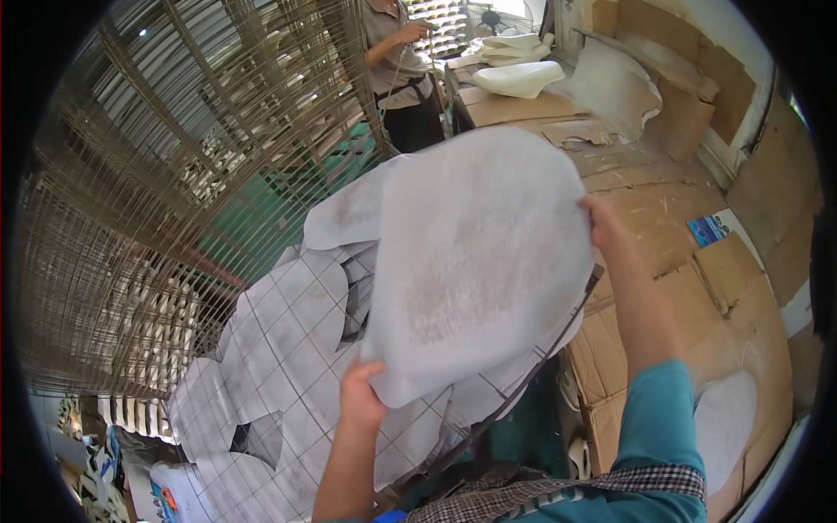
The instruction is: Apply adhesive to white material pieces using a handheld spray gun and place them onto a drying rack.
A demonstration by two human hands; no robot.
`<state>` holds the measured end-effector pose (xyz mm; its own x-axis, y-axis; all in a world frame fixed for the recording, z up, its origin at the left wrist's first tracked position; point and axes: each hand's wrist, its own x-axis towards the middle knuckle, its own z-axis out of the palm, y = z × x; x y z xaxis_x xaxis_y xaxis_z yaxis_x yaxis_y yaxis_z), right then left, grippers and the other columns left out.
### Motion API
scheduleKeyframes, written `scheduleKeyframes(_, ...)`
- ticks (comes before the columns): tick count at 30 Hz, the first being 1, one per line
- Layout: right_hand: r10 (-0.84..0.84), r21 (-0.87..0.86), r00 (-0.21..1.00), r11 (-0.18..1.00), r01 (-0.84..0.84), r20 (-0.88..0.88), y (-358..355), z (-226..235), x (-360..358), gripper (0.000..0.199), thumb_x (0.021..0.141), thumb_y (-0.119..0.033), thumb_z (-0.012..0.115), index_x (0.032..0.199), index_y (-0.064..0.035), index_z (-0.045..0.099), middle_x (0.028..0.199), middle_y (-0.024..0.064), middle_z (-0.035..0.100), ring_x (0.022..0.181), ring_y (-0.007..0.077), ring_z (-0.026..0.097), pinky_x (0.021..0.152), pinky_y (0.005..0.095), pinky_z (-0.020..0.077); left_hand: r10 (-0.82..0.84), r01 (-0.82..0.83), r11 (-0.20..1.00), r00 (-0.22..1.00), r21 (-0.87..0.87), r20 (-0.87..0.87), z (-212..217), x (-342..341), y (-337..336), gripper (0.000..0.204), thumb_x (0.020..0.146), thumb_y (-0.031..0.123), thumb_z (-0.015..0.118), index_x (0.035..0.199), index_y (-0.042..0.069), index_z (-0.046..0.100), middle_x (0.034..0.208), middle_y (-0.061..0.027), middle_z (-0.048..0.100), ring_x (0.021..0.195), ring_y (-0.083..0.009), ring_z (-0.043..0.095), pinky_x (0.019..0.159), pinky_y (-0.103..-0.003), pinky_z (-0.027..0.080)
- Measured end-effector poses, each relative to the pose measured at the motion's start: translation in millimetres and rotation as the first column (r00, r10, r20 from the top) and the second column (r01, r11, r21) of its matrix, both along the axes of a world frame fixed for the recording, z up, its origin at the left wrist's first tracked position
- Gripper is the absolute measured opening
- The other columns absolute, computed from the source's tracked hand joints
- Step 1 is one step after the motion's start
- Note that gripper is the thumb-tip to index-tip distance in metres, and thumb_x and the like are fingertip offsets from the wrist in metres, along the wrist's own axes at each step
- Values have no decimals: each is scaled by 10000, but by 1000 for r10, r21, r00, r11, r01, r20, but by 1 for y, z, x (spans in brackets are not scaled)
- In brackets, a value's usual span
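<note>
A large whitish panel [479,253] with one rounded end and brownish smudges on its face is held up in front of me, slightly blurred. My left hand [362,392] grips its lower left corner, thumb on the face. At the far right edge, my right hand [603,225] closes on the rim. Beneath the panel lies a wire grid rack [283,327], and its thin bars cross several similar whitish panels [305,292]. One more such panel [349,205] pokes out behind the held one's left edge. What my fingers do behind the panel is hidden.
Stacked wire racks [218,96] stand at the left. A cardboard-covered table [649,218] runs along the right, with a pale curved shell [519,78] at its far end and a whitish panel [725,427] near me. Another person [401,78] stands at the back.
</note>
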<state>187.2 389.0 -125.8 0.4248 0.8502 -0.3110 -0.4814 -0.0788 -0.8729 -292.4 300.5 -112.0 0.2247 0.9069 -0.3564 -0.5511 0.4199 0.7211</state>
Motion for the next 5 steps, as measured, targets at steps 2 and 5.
scheduleKeyframes(2, 7, -89, 988, 996, 7, 152, 10, -39, -6, 413, 698, -171, 616, 1065, -6, 526, 931, 111, 572, 885, 264, 548, 803, 382, 461, -62, 64, 996, 998, -66, 31, -37, -10, -4, 511, 707, 11, 474, 1212, -27, 407, 1150, -147, 512, 1046, -279, 514, 905, -396, 415)
scheduleKeyframes(5, 2, -198, 915, 976, 86, 403, 14, -66, -4, 453, 687, -192, 652, 1099, -50, 529, 1018, 133, 562, 921, 270, 548, 820, 411, 453, -69, 65, 988, 997, -141, -21, -56, -12, -9, 525, 718, 5, 479, 1233, -30, 381, 1182, -148, 492, 1073, -282, 499, 919, -406, 403)
